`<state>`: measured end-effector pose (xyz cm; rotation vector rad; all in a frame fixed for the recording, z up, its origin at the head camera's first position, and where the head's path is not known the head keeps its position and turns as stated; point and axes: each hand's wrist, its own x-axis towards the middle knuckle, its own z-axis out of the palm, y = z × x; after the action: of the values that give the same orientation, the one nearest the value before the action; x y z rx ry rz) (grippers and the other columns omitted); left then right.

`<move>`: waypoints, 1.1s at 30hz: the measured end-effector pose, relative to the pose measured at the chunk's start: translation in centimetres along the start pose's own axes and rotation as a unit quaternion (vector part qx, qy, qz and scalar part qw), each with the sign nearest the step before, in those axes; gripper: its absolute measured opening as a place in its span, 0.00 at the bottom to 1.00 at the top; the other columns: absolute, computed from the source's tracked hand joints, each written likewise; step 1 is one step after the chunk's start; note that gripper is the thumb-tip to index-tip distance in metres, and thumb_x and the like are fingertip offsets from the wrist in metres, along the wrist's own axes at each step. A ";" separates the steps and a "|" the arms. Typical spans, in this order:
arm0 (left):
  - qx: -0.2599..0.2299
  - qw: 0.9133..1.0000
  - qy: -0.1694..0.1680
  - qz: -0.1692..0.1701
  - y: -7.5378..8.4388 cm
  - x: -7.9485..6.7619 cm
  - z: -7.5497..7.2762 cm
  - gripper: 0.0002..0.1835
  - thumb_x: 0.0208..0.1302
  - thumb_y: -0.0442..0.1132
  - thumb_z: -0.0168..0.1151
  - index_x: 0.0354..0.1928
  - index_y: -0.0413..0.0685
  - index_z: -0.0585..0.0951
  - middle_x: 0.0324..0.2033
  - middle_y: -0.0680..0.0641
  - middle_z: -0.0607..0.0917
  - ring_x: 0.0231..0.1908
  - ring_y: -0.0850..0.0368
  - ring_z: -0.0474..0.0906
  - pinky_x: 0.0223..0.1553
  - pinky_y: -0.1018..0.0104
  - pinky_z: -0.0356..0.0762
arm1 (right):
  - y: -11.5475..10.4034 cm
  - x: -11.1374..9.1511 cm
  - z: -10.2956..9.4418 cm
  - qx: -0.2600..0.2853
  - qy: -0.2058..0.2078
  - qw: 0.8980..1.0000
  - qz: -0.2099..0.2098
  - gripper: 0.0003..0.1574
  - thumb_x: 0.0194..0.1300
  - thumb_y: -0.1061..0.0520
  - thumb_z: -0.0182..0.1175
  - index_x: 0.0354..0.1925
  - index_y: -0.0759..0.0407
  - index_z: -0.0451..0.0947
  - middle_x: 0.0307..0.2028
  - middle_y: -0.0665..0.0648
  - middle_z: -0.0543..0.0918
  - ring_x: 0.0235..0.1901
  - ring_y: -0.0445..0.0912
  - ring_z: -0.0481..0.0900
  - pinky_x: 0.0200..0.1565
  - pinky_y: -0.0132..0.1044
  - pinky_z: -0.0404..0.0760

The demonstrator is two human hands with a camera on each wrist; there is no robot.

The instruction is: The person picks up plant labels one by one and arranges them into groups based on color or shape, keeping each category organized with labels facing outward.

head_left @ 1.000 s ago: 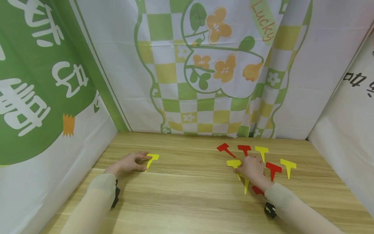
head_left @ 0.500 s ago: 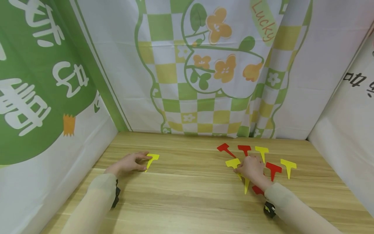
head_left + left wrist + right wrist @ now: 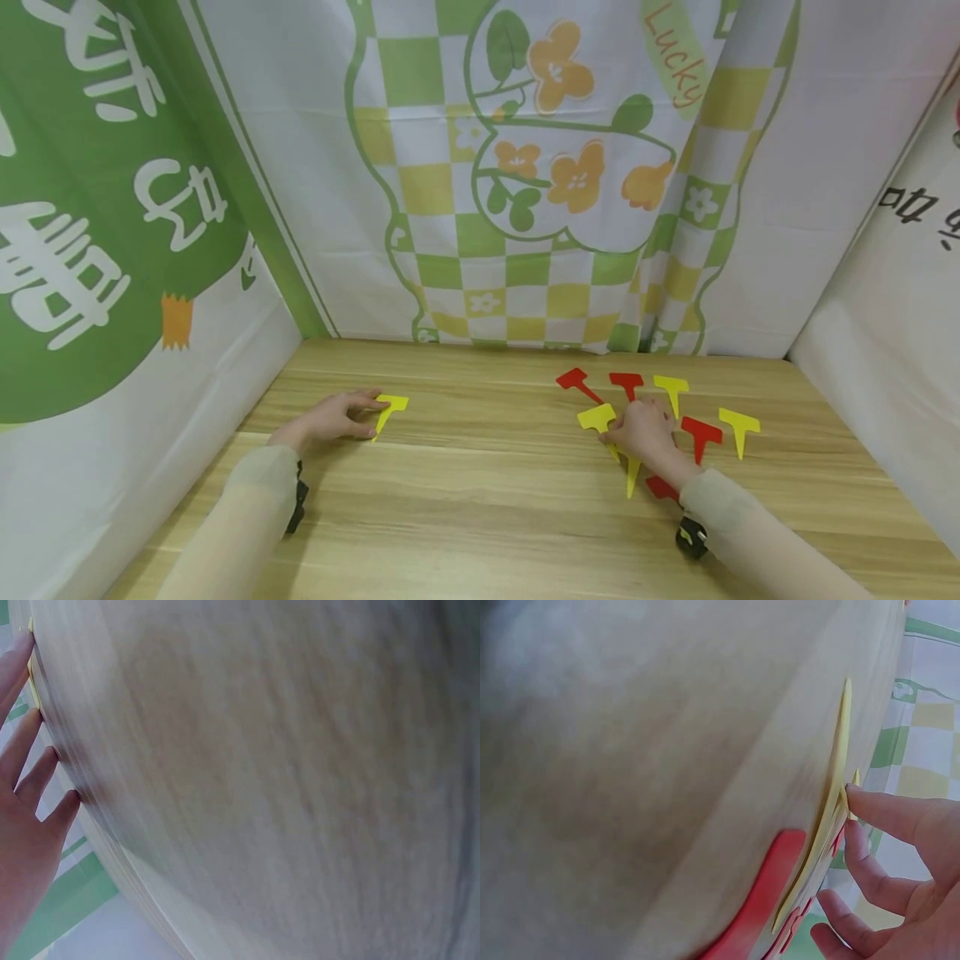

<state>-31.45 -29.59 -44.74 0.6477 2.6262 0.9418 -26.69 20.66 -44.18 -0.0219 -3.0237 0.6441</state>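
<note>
The right hand (image 3: 647,429) pinches a yellow marker (image 3: 597,417) at its nine o'clock; the left hand (image 3: 336,417), fingers extended, touches a second marker (image 3: 395,402) at its three. I'd pinch lightly, sparing the red marker (image 3: 702,432) at the right hand's three.

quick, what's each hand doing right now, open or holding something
Left hand: open, touching the leftmost yellow T-shaped tag.
Right hand: closed, pinching another yellow T-shaped tag.

From head, looks forward-down over woodgrain tabletop (image 3: 465,517); from wrists, skims it closely beside left hand (image 3: 330,418) and right hand (image 3: 645,433); shares checkered curtain (image 3: 517,225) between head and right wrist.
</note>
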 end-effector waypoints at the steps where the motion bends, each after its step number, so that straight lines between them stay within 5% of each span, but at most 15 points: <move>1: -0.001 1.000 0.000 -0.002 0.0 0.0 0.0 0.31 0.58 0.44 0.67 0.63 0.42 0.73 0.71 0.37 0.56 0.71 0.32 0.45 0.66 0.35 0.48 | 0.0 0.0 0.0 0.001 -0.002 1.000 0.000 0.16 0.48 0.47 0.73 0.16 0.55 0.81 0.37 0.62 0.77 0.49 0.64 0.67 0.49 0.71 0.61; 19: -0.010 1.000 -0.001 -0.007 0.3 -0.1 -0.1 0.30 0.58 0.43 0.67 0.62 0.42 0.73 0.71 0.36 0.55 0.71 0.32 0.45 0.66 0.34 0.48 | 0.5 0.3 0.4 0.015 -0.009 0.999 -0.032 0.17 0.50 0.50 0.71 0.14 0.55 0.79 0.42 0.67 0.77 0.53 0.68 0.62 0.51 0.77 0.55; 33: -0.019 1.000 -0.003 -0.024 -0.1 0.1 0.1 0.31 0.58 0.43 0.67 0.63 0.44 0.72 0.72 0.39 0.55 0.71 0.33 0.44 0.66 0.33 0.44 | 0.5 0.4 0.5 0.008 -0.003 0.999 -0.048 0.16 0.51 0.51 0.68 0.13 0.54 0.76 0.40 0.63 0.76 0.49 0.65 0.63 0.46 0.72 0.59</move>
<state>-31.55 -29.58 -44.88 0.5751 2.5988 0.9725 -27.10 20.92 -44.82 0.1251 -3.0025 0.6607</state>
